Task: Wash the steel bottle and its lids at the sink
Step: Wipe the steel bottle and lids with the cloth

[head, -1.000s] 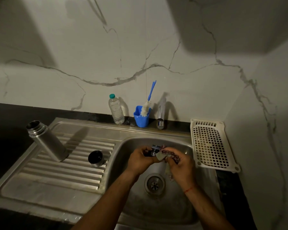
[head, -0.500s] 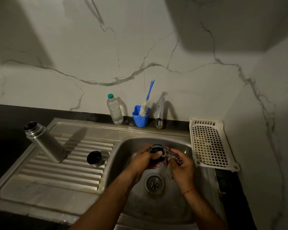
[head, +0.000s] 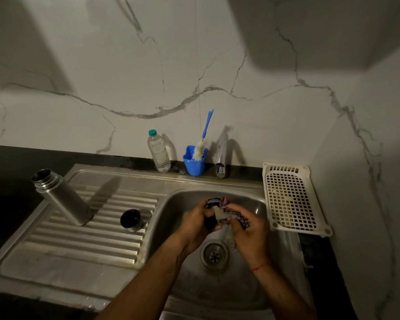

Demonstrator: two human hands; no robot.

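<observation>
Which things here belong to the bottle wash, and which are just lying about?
In the job: steel bottle, cup lid on the drainboard, dark lid in the left hand, scrub cloth in the right hand, sink.
Lying about: plastic water bottle, blue holder with brush, white basket.

A white marble wall [head: 206, 65] with grey veins is rising behind a black counter [head: 12, 162] and is meeting a side wall [head: 379, 181] in the right corner. Dim light is filling the room, and a broad shadow [head: 310, 35] is lying across the wall's upper right. A plastic bottle [head: 158, 153], a blue cup [head: 194, 165] holding a brush [head: 207, 123] and a tap [head: 221, 155] are standing along the wall, and a white basket [head: 289, 199] is lying by the corner.
</observation>
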